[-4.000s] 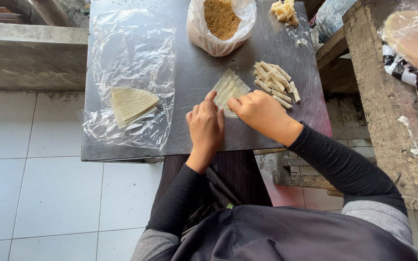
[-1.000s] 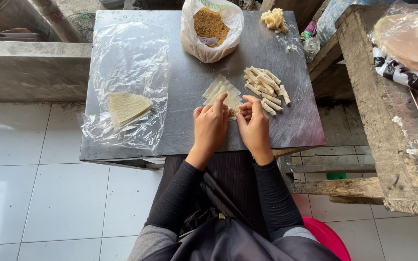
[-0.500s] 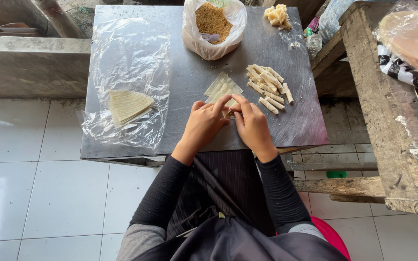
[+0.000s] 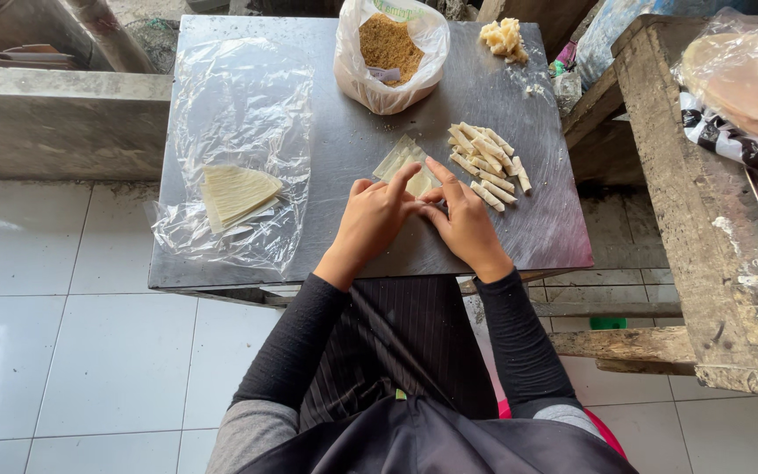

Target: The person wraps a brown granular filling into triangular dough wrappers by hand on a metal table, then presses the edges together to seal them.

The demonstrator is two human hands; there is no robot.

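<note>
Black sleeves and a dark pinstriped apron fill the near edge, and both hands are down on the grey metal table point(image 4: 326, 175), dull and smudged with flour. The left hand point(image 4: 377, 219) and right hand point(image 4: 465, 224) meet fingertip to fingertip over a thin pale wrapper sheet point(image 4: 401, 162), fingers curled and pressed on its near edge; how much of it they pinch is hidden beneath the fingers. The sheet lies flat near the table's middle, its far corner poking out past the fingers. Just right of it sits a heap of slim rolled sticks point(image 4: 487, 162), pale and matte. Toward the table's left side, crinkled clear plastic film point(image 4: 239, 114) spreads wide, with a stack of triangular cut wrappers point(image 4: 234, 195) on it. At the table's far edge stands an open plastic bag of brown crumbly filling point(image 4: 388, 48), with a lumpy yellowish clump point(image 4: 504, 37) to its right. Right of the table, a rough, weathered wooden bench point(image 4: 704, 237); below, white floor tiles point(image 4: 63, 351).
</note>
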